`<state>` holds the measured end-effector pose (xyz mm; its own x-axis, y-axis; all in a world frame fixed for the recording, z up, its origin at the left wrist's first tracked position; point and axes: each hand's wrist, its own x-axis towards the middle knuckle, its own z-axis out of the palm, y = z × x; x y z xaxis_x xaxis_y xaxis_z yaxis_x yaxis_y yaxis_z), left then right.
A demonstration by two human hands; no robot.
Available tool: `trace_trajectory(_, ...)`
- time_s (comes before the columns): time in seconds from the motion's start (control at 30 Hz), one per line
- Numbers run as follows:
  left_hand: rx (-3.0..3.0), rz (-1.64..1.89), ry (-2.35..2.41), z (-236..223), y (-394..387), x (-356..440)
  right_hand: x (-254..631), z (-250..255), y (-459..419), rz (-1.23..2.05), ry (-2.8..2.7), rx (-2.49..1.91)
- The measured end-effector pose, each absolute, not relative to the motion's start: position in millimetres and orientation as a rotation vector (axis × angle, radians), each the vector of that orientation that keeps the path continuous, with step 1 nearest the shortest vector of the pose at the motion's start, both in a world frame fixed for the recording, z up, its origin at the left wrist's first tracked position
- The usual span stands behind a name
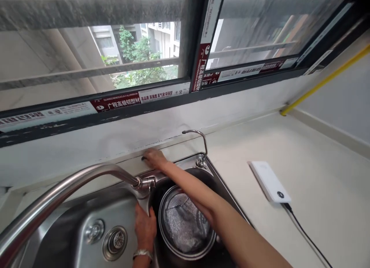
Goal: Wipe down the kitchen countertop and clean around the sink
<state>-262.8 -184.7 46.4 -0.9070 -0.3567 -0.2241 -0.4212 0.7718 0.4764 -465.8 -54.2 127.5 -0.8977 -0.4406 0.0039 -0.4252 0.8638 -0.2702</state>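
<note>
A home kitchen is showing here, with a stainless steel sink (pixel 66 241) and gooseneck faucet (pixel 72 176) sitting in a pale bench (pixel 323 152) beneath an aluminium-framed window (pixel 188 33) overlooking apartment buildings (pixel 104 41).

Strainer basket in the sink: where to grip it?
Pinch the steel rim of the strainer basket at its near edge, coming from above with the thumb inside. The round lip gives a clean edge to hold, the silver mesh cloth fills the middle, and the right forearm crosses above the far side.

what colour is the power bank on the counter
The power bank is white, with a dark round button, as the head view shows.
</note>
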Motion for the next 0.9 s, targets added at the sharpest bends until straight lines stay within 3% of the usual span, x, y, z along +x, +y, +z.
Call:
trace_trajectory(0.13,-0.597,0.857,2.807,47,-186,-263,-478,120,-88,-0.448,2.956,-1.194)
trace_trajectory(0.27,-0.607,0.825,2.82,46,-189,-264,-483,110,-103,-0.235,2.989,-1.352)
trace_trajectory(0.4,-0.622,0.857,2.791,47,-188,-263,-477,106,-83,-0.155,3.065,-1.133)
trace_trajectory(0.67,-0.691,0.881,2.664,62,-183,-264,-459,111,21,-0.316,3.201,-0.441)
trace_trajectory(0.9,-0.695,0.912,2.675,60,-182,-265,-451,114,3,-0.342,3.2,-0.098)
